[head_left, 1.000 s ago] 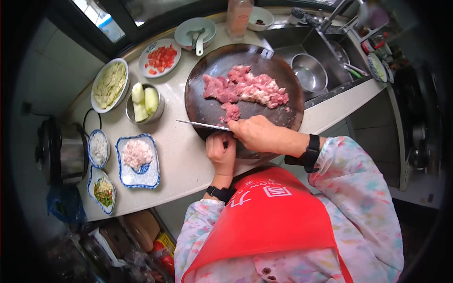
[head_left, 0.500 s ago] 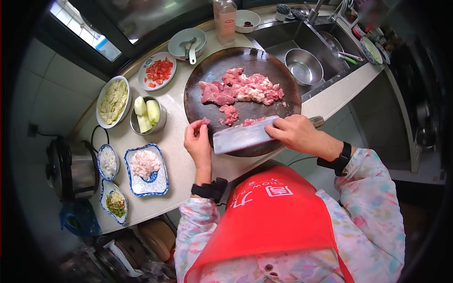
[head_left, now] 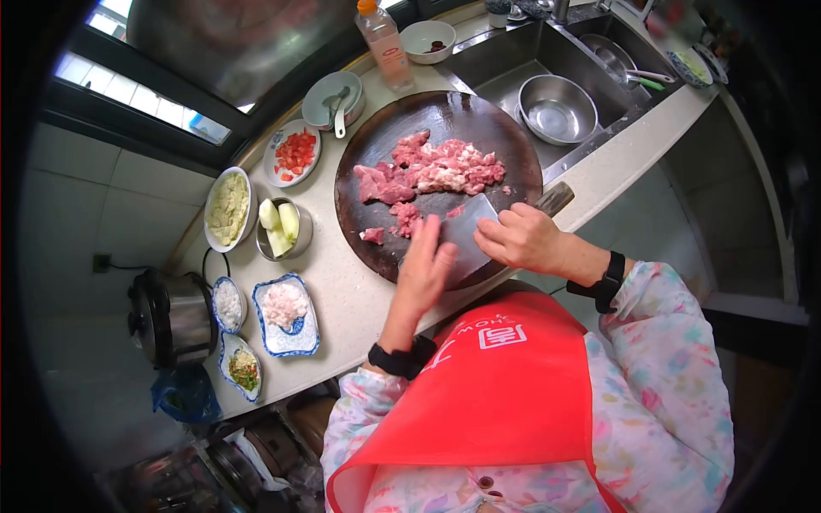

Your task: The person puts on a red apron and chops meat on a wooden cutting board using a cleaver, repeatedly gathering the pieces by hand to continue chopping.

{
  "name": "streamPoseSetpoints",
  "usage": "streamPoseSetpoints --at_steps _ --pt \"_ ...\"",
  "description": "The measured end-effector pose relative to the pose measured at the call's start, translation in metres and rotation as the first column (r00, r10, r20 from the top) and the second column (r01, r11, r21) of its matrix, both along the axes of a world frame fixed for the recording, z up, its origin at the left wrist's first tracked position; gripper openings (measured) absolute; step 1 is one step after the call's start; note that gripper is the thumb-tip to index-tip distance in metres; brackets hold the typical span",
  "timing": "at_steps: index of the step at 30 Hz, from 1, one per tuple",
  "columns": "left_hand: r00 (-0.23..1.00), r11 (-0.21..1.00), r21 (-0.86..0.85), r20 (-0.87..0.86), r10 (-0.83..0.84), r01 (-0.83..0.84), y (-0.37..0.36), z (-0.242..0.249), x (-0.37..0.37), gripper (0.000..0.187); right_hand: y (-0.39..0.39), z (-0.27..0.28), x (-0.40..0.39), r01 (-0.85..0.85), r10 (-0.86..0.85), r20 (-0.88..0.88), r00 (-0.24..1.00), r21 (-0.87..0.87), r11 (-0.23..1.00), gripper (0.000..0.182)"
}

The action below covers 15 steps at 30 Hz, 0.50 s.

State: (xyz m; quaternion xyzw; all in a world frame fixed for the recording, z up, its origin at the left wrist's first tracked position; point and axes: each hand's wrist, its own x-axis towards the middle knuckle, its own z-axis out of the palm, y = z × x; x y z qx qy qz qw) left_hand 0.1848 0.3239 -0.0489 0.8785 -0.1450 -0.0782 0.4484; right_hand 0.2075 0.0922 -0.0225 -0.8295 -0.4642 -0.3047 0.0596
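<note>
A round dark chopping board (head_left: 359, 141) carries a pile of chopped pink meat (head_left: 449, 167), with smaller bits in front and one small piece (head_left: 372, 235) at the left. My right hand (head_left: 526, 239) grips a broad cleaver (head_left: 470, 231) by its blade near the spine; the wooden handle (head_left: 556, 198) points to the upper right. Over the blade's left part is my left hand (head_left: 422, 269), fingers apart and slightly blurred, holding nothing.
Left of the board stand a plate of red pieces (head_left: 295, 156), a metal bowl (head_left: 299, 244), a white dish (head_left: 228, 209) and a blue-rimmed plate (head_left: 291, 342). A bottle (head_left: 385, 47) is behind. The sink (head_left: 505, 68) holds a metal bowl (head_left: 558, 109).
My left hand has let go of a bit of meat, which lies at the board's left, and moved right to the blade. The cleaver has turned and the view has shifted.
</note>
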Motion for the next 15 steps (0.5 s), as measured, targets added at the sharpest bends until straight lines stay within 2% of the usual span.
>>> streamPoseSetpoints --at_steps 1,3,5,7,9,10,11,12,13,15 --pt "0.998 0.999 -0.017 -0.055 0.042 -0.043 0.006 0.001 0.004 0.062 -0.001 -0.004 0.002 -0.007 0.007 0.018 1.0 -0.012 1.0 0.013" --pt "0.997 1.0 0.008 0.075 -0.008 0.008 0.003 0.019 0.0 0.062 0.0 -0.007 0.004 -0.019 0.019 0.019 1.0 -0.002 1.0 0.013" --pt "0.991 0.992 -0.062 0.084 -0.108 0.114 -0.017 0.03 -0.011 0.062 0.002 -0.01 0.0 -0.05 0.05 0.003 0.999 0.001 0.999 0.013" --pt "0.985 0.991 0.003 0.101 -0.137 0.137 -0.027 0.022 -0.01 0.062 0.006 -0.01 0.003 -0.069 0.069 0.003 0.998 0.032 0.997 0.014" --pt "0.999 1.0 0.004 -0.018 0.029 -0.029 -0.021 0.007 -0.002 0.062 0.002 -0.009 0.004 -0.081 0.081 0.006 0.997 0.024 0.996 0.015" --pt "0.983 0.986 -0.105 -0.148 0.11 -0.126 -0.009 0.007 0.002 0.064 -0.002 -0.008 0.005 -0.08 0.08 0.006 0.997 0.015 0.997 0.015" --pt "0.975 0.96 -0.203 -0.154 0.161 -0.191 0.003 0.008 0.005 0.058 -0.006 -0.005 0.006 -0.086 0.086 0.009 0.996 0.014 0.996 0.015" --pt "0.988 0.908 -0.394 -0.109 0.108 -0.143 0.017 0.014 0.021 0.049 -0.011 0.0 0.004 -0.088 0.089 -0.04 0.995 0.012 0.996 0.015" --pt "0.948 0.846 -0.433 -0.202 0.247 -0.312 0.022 0.019 0.01 0.041 -0.014 0.0 0.0 -0.088 0.089 -0.095 0.992 0.013 0.996 0.015" --pt "0.928 0.898 -0.237 -0.09 0.361 -0.372 0.049 0.009 0.016 0.032 -0.018 -0.001 -0.003 -0.082 0.086 -0.1 0.991 0.047 0.996 0.015"
